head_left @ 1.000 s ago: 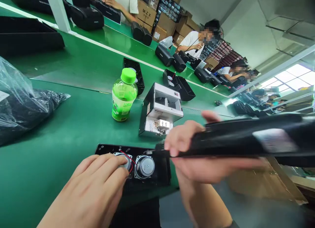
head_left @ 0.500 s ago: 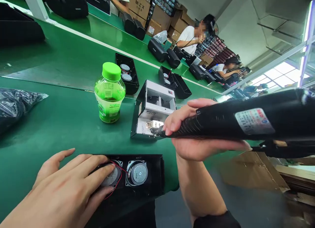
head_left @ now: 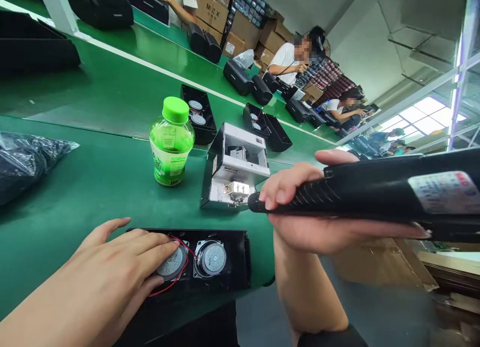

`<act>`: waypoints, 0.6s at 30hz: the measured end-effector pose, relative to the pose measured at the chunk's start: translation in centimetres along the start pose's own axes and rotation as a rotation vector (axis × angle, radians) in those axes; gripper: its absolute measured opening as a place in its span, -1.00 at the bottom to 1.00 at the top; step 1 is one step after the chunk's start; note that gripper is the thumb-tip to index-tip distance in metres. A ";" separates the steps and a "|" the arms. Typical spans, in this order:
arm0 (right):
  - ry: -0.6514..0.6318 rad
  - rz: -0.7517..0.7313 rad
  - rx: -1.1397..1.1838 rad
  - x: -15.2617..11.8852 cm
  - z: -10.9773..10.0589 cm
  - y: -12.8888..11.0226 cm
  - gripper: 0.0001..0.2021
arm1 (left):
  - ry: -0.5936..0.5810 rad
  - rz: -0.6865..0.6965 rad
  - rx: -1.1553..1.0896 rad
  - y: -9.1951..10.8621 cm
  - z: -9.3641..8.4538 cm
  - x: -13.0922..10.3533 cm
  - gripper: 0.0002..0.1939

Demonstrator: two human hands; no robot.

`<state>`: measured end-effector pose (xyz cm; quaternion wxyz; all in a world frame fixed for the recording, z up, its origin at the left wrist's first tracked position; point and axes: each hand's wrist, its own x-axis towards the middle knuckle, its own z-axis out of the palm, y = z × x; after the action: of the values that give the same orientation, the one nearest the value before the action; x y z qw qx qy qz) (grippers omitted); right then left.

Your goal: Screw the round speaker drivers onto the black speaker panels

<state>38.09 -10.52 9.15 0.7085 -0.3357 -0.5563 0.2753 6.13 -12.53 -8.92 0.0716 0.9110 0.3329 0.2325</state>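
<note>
My left hand [head_left: 112,267] lies over the left speaker [head_left: 172,263] in a black speaker housing [head_left: 236,267], fingers on top and thumb beside its round magnet. Red wires loop out by the fingertips. A second speaker [head_left: 213,258] sits uncovered to the right. My right hand [head_left: 300,207] is wrapped around a black electric screwdriver [head_left: 375,187] with a silver sticker, which reaches close to the camera. Its front end is at the lower front of a white-and-black screw feeder [head_left: 243,162]; whether the bit carries a screw is too small to tell.
A green-capped bottle [head_left: 172,142] stands left of the feeder. Behind are more black housings with speakers [head_left: 198,112]. A dark plastic bag [head_left: 30,162] lies at left, and a cardboard box [head_left: 371,267] is at lower right. Co-workers [head_left: 288,57] sit beyond the green bench.
The view has shifted slightly. My right hand and the electric screwdriver have moved a little to the right in the picture. My left hand stays on the left speaker.
</note>
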 end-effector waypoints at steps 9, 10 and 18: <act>0.073 -0.131 -0.048 1.1 0.9 5.3 -0.16 | 0.049 0.004 -0.013 -0.4 0.5 0.1 -0.63; 0.098 -0.149 -0.042 1.2 0.9 5.5 -0.18 | 0.058 0.001 -0.023 -0.3 0.6 0.2 -0.64; 0.073 0.088 0.019 -2.2 -1.1 -0.9 -0.41 | 0.002 -0.058 -0.073 0.6 -0.5 1.2 -0.65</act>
<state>38.69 -13.01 8.35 0.7187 -0.3630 -0.5120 0.2992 7.06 -12.23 -7.89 0.1109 0.8976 0.3504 0.2432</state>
